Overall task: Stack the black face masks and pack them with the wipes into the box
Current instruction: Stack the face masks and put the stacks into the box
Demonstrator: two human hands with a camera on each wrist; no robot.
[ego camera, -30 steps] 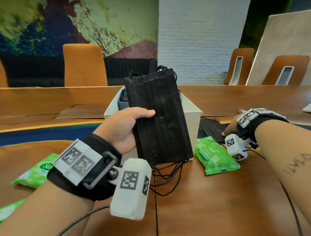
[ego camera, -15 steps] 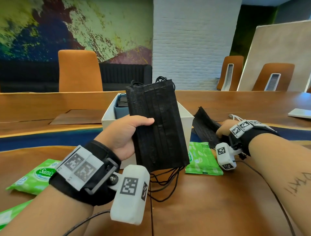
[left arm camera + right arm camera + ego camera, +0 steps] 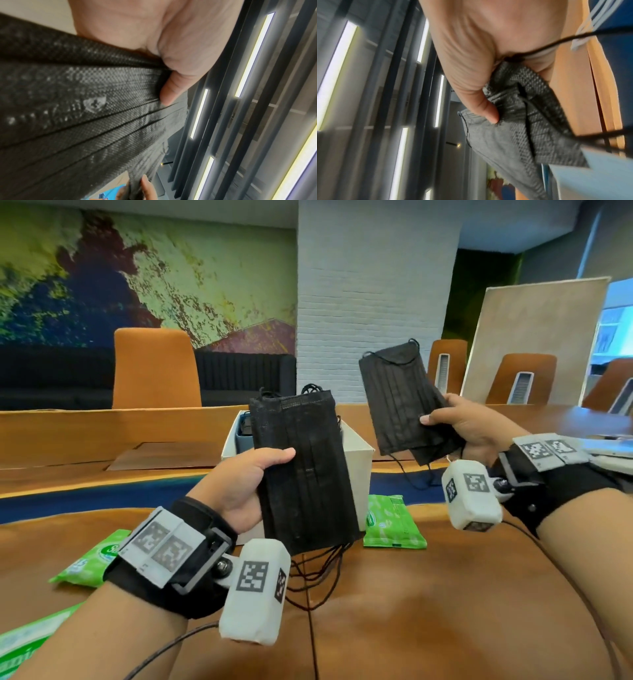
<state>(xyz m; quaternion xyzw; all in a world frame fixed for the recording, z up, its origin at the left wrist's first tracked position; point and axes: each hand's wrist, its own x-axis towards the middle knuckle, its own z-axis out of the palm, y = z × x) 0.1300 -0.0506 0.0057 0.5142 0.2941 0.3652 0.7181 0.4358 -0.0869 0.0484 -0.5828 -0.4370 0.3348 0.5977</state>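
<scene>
My left hand [image 3: 253,481] grips a stack of black face masks [image 3: 305,474] upright in front of the white box [image 3: 358,470], thumb across the front; the left wrist view shows the thumb [image 3: 171,92] pressed on the pleated masks [image 3: 85,108]. My right hand [image 3: 455,422] holds more black masks [image 3: 400,402] up in the air to the right of the box, thumb on their front, ear loops dangling. In the right wrist view the thumb [image 3: 488,111] pinches those masks [image 3: 522,115]. Green wipes packs lie at the box's right [image 3: 390,522] and at the left [image 3: 92,559].
The box holds a blue item [image 3: 244,436] at its far left. Another green pack [image 3: 20,645] shows at the bottom-left edge. Orange chairs [image 3: 156,368] stand beyond the wooden table [image 3: 445,611]. A white flat object [image 3: 609,453] lies at the far right by my wrist.
My right hand has lifted black masks off the table at the right and raised them to box height. The left hand has kept its stack upright in place.
</scene>
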